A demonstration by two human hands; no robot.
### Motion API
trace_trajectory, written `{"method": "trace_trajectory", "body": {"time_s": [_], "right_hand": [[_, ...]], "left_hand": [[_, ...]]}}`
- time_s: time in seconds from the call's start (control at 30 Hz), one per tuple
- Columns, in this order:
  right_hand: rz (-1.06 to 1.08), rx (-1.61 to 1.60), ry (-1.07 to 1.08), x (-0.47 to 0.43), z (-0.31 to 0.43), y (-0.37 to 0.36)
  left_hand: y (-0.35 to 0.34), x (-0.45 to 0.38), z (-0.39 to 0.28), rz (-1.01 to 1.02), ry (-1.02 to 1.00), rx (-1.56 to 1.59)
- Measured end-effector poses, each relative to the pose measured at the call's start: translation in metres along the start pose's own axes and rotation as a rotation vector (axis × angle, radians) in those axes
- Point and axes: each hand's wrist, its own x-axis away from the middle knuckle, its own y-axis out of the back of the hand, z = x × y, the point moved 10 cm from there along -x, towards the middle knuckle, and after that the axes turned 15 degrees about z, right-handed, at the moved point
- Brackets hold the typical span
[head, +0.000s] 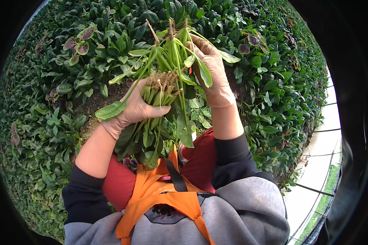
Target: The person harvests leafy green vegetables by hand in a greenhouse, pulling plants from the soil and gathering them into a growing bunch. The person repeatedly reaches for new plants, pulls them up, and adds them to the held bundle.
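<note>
My gloved left hand (138,105) is wrapped around a thick bunch of spinach-like greens (159,92). Their brown root ends point up, and the dark leaves hang below the fist. Just beyond it, my gloved right hand (213,67) grips several more plants of the same kind (171,50), roots upward, with soil on some of them. Pale green leaves splay out from these plants to both sides. Some of their long stems hang down beside the bunch. The fingertips of my right hand are partly hidden behind stems. Something small and red shows near that hand.
A dense bed of leafy greens (257,107) surrounds me. Purple-green amaranth-like plants (81,44) grow among them. Bare soil (101,104) shows left of my hands. A white sheet edge with dark ribs (317,147) runs along the right. An orange apron (159,196) covers my front.
</note>
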Motion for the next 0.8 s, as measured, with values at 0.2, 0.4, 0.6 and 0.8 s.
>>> {"method": "trace_trajectory", "body": {"time_s": [0.2, 0.4, 0.6, 0.8], "right_hand": [[-0.304, -0.115, 0.073, 0.011, 0.006, 0.047], [-0.196, -0.049, 0.203, 0.011, 0.006, 0.059], [-0.544, -0.174, 0.045, 0.04, 0.009, 0.127], [-0.368, -0.473, 0.121, 0.045, 0.028, 0.121]], "left_hand": [[-0.002, -0.005, -0.004, -0.031, -0.021, -0.007], [-0.008, -0.006, -0.009, -0.029, -0.011, 0.059], [-0.004, -0.002, -0.013, -0.091, -0.035, 0.106], [0.005, 0.0, -0.015, -0.04, -0.054, 0.001]]}}
